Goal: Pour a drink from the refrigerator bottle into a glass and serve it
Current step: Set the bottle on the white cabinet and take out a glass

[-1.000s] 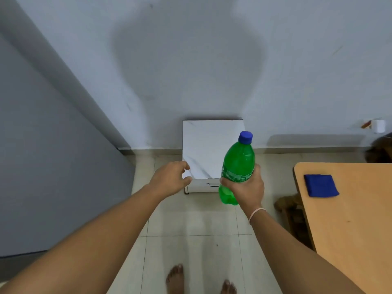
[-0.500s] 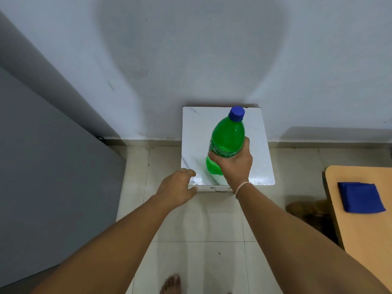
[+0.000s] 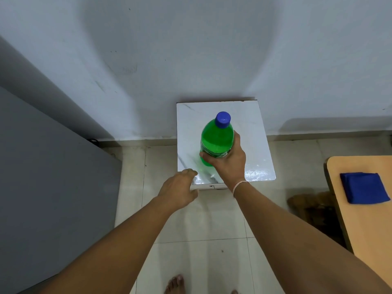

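Observation:
A green plastic bottle (image 3: pixel 215 141) with a blue cap stands upright on or just above the small white marble-top stand (image 3: pixel 254 134) against the wall. My right hand (image 3: pixel 228 162) is wrapped around the bottle's lower half. My left hand (image 3: pixel 180 190) hovers at the stand's front left corner, its fingers loosely curled with nothing in them; whether it touches the edge is unclear. No glass is in view.
A grey refrigerator side (image 3: pixel 48 187) fills the left. A wooden table (image 3: pixel 364 225) with a folded blue cloth (image 3: pixel 363 187) stands at the right, with a dark wooden stool (image 3: pixel 311 206) beside it. My bare feet (image 3: pixel 175 285) are on the pale tiled floor.
I have stepped closer to the white stand. My right hand has carried the bottle forward and down over the stand's top. My left hand has stayed near the front left corner.

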